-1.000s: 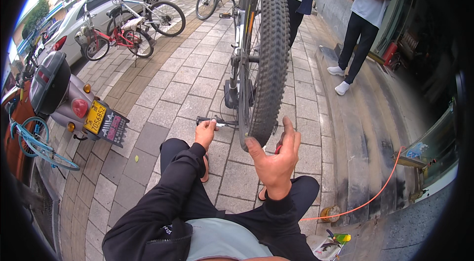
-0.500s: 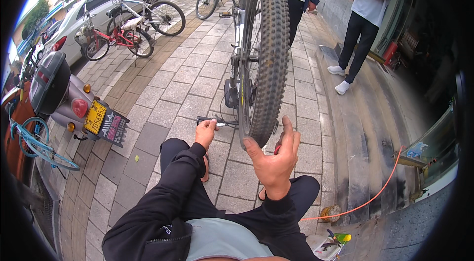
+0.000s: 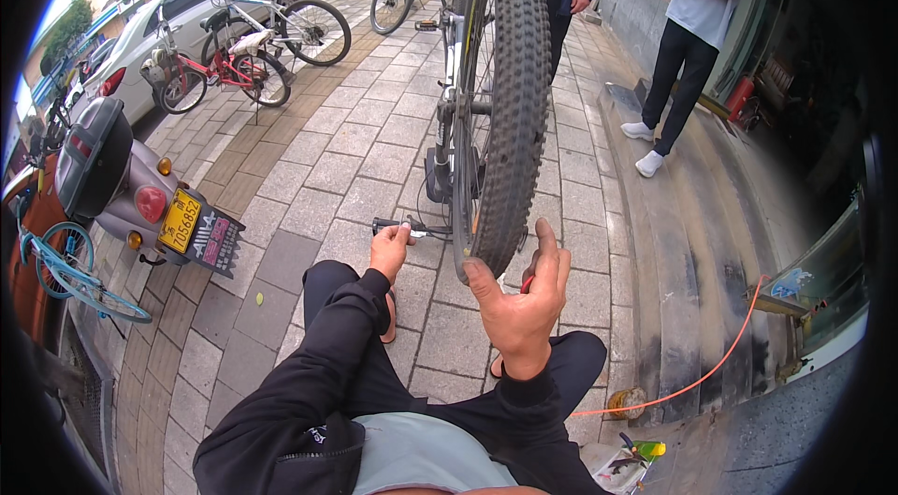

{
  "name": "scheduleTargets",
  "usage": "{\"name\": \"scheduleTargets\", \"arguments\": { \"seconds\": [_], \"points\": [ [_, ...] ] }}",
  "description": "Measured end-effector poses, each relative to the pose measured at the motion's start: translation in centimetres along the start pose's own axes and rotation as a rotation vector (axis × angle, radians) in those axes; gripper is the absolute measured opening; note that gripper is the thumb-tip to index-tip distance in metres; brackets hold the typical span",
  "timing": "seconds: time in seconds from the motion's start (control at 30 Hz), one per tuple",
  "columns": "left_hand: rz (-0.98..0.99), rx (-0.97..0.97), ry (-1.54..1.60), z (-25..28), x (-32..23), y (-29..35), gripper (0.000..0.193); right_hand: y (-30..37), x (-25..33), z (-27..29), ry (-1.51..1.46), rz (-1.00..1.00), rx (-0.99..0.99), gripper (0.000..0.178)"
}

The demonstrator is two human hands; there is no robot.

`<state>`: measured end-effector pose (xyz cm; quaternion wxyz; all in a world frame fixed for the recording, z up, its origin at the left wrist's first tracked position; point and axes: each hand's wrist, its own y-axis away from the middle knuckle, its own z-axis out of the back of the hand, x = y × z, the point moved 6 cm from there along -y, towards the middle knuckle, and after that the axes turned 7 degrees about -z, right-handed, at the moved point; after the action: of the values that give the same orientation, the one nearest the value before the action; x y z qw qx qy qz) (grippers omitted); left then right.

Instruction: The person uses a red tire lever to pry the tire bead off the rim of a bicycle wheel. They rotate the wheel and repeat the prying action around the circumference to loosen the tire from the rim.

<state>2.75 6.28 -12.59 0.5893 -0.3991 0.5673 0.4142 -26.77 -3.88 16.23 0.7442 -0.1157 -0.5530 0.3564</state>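
A bicycle stands upside down before me, its knobbly black tyre [image 3: 513, 93] upright and its fork [image 3: 443, 125] to the left of the wheel. My right hand [image 3: 516, 313] is at the tyre's near lower side, thumb by the left sidewall and forefinger stretched up on the right. Its curled fingers hold a red-and-dark object [image 3: 528, 283], mostly hidden. My left hand [image 3: 387, 254] is closed in a pinch beside the handlebar grip [image 3: 382, 225] and brake lever [image 3: 426, 232], low over the paving. What lies between its fingertips is too small to make out.
A scooter [image 3: 122, 167] and a blue bicycle [image 3: 79, 275] stand at left, a red bicycle [image 3: 224, 74] farther off. Two people stand beyond, one by the steps [image 3: 673, 242] at right. An orange hose [image 3: 702, 378] crosses the steps near a tool container [image 3: 627, 467].
The tread facing me looks darker and less brown, as if the wheel has turned. The person behind the wheel has shifted a hand. My own hands have barely moved.
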Motion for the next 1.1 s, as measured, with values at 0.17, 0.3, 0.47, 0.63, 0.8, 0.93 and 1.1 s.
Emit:
{"name": "scheduleTargets", "arguments": {
  "seconds": [0.17, 0.3, 0.47, 0.63, 0.8, 0.93, 1.1],
  "points": [
    [0.002, 0.002, 0.002, -0.1, 0.3, -0.1, 0.035, 0.0, -0.2, 0.0, -0.004, 0.009, -0.007, 0.103],
    [0.038, 0.006, 0.017, -0.2, -0.2, 0.3, 0.034, -0.1, -0.1, 0.1, -0.008, -0.007, 0.002, 0.103],
    [-0.034, -0.002, 0.016, 0.2, 0.5, -0.3, 0.036, 0.0, 0.0, 0.0, -0.015, -0.015, 0.011, 0.104],
    [-0.013, -0.006, -0.011, -0.2, 0.4, -0.2, 0.035, -0.1, -0.2, -0.1, -0.001, -0.018, 0.017, 0.104],
    [-0.025, -0.017, -0.005, 0.0, 1.0, -0.6, 0.035, 0.0, 0.2, -0.1, -0.003, -0.020, 0.017, 0.104],
    [-0.015, 0.000, -0.003, -0.2, 1.0, -0.5, 0.035, -0.1, 0.0, 0.0, 0.004, -0.019, 0.013, 0.104],
    [-0.022, 0.000, 0.018, -0.1, 0.8, -0.3, 0.036, 0.0, 0.1, -0.2, 0.007, -0.018, 0.013, 0.105]
  ]
}}
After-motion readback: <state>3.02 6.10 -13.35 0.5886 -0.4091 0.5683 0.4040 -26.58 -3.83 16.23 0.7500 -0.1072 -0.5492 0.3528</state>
